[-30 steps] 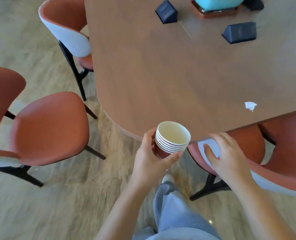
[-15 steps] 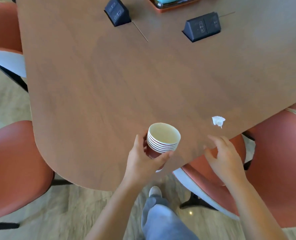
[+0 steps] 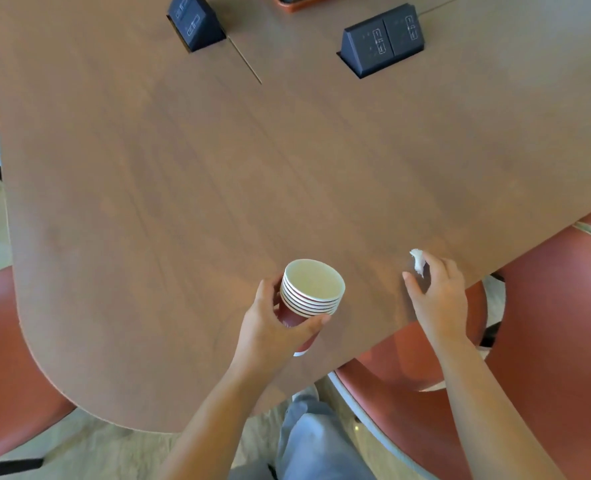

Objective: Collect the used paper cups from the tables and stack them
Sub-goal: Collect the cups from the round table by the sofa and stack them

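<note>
We find no readable text, brand or number. Left box [image 3: 197, 27] and right box [image 3: 384, 41] on counter [image 3: 183, 202]: pale outline symbols only, no letters we make out. Cups [image 3: 309, 299]: white patch near base, mostly behind left hand [image 3: 270, 330], illegible.

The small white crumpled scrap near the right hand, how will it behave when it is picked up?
The white scrap looks crumpled and thin, so probably soft and floppy, not stiff. It is tiny beside the right hand, so likely very light; a push may just slide it over the smooth table.
</note>
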Available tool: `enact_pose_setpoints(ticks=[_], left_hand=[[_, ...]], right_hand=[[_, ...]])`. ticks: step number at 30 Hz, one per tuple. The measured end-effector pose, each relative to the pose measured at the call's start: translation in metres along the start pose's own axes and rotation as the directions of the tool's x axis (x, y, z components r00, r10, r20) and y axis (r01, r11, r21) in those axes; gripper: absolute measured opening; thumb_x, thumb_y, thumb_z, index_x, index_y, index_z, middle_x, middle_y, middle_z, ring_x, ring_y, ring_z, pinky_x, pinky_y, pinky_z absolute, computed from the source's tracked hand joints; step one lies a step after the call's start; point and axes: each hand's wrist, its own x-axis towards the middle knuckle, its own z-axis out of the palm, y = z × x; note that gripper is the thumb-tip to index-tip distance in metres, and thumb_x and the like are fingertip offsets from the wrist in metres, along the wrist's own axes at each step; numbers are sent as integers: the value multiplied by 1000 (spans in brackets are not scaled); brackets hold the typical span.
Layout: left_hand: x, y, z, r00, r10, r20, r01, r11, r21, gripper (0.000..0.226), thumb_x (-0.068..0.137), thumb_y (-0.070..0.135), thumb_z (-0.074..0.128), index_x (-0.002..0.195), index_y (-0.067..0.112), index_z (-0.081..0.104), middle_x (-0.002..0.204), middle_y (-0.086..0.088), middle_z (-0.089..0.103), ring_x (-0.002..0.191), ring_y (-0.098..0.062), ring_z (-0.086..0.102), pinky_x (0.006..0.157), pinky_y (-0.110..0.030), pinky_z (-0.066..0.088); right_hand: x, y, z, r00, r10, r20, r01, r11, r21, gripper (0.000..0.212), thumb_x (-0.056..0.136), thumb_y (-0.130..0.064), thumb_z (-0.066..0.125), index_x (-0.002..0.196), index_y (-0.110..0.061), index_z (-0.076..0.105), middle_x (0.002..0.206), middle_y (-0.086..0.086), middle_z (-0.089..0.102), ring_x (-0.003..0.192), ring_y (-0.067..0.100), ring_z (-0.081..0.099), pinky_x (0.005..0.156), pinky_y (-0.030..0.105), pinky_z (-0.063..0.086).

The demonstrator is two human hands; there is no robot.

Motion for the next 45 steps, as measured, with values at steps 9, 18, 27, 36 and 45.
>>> enact_pose_setpoints(ticks=[9, 18, 27, 36, 45], left_hand=[[8, 3, 16, 1000, -3, 3, 3, 998, 65, 64, 55, 37, 88, 100, 52, 45, 98, 39, 58, 94, 16, 55, 70, -7, 46], [7, 9, 22, 997, 66, 43, -70, 991, 115, 66, 56, 36, 87, 104, 50, 45, 101, 40, 57, 96, 16, 54, 72, 0, 43], [-1, 4, 13, 986, 109, 124, -118, 991, 69, 63, 56, 36, 88, 103, 48, 48, 102, 39, 57, 96, 14, 56, 72, -2, 44], [-7, 0, -10, 944, 159, 288, -188, 979, 78, 58, 59, 38, 86, 100, 44, 47, 100, 27, 60, 92, 17, 55, 69, -4, 47], [-12, 6, -25, 855, 241, 460, -270, 963, -3, 80, 48, 49, 81, 119, 33, 48, 111, 18, 61, 101, 1, 59, 83, -21, 50]], right_hand=[[8, 10, 19, 990, 32, -139, -8, 986, 164, 27, 76, -23, 74, 99, -11, 68, 98, 5, 59, 92, 23, 51, 74, 23, 35], [2, 5, 26, 988, 24, -153, 1, 987, 162, 16, 79, -26, 71, 87, -12, 70, 96, 4, 59, 88, 23, 49, 67, 32, 41], [-33, -7, 28, 990, 112, -87, -93, 975, 204, 8, 80, -13, 67, 87, -14, 71, 88, -2, 55, 83, 14, 47, 70, 23, 35], [-93, -33, 18, 943, 332, -11, -314, 900, 303, 3, 83, -13, 64, 81, -12, 66, 84, 4, 59, 75, 17, 53, 68, 19, 40], [-169, -81, -14, 862, 467, -197, -358, 836, 416, 9, 83, -11, 64, 79, -19, 62, 80, -4, 58, 75, 0, 52, 61, 5, 37]])
